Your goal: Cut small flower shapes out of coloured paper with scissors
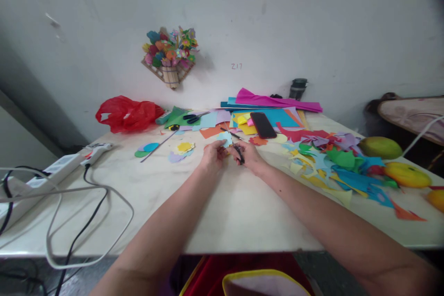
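My left hand point(212, 156) pinches a light blue paper piece point(225, 137) over the middle of the table. Close beside it, my right hand point(250, 157) is closed round the dark handles of a pair of scissors point(239, 153), whose blades point away toward the paper. Whether the blades touch the paper I cannot tell. To the left lie a yellow paper flower point(185, 148) with lilac and blue cutouts under it, and blue and green paper circles point(150, 147). An orange paper flower point(258, 141) lies just beyond my right hand.
Colourful paper scraps point(328, 162) and several mangoes point(407, 175) spread along the right. A phone point(263, 125), paper sheets point(277, 118), second scissors point(194, 118) and a red plastic bag point(128, 113) stand at the back. A power strip point(65, 164) with looping cables point(132, 212) occupies the left.
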Tool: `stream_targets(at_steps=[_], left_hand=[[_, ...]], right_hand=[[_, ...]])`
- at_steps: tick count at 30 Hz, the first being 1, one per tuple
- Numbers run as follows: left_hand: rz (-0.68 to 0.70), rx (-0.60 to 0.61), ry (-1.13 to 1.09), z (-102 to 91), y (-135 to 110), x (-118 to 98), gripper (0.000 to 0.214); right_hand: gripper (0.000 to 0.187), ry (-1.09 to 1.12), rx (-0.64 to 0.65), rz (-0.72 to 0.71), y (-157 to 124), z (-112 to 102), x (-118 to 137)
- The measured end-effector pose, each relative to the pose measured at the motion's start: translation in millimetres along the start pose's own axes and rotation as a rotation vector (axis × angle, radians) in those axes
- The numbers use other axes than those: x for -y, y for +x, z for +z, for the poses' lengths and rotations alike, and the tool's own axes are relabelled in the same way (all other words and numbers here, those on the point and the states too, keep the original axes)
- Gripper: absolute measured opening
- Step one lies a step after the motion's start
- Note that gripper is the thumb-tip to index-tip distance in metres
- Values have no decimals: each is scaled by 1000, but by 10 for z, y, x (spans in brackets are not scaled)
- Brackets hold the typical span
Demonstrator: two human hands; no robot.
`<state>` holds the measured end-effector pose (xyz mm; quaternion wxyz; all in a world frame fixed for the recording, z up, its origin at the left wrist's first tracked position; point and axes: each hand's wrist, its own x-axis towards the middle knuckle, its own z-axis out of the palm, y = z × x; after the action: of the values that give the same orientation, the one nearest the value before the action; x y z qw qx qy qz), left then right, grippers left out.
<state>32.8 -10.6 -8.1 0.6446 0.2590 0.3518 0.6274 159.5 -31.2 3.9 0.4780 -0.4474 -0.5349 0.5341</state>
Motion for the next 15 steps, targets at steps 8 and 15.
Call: stream_targets(at_steps=[8,15], left_hand=[[47,-32,61,-13,-20,-100,14],[41,43,101,-54,-66,-238,16]], right_hand=[[35,-21,-46,-32,72,2,-50],[42,26,-60,-78,171,-106,-108]])
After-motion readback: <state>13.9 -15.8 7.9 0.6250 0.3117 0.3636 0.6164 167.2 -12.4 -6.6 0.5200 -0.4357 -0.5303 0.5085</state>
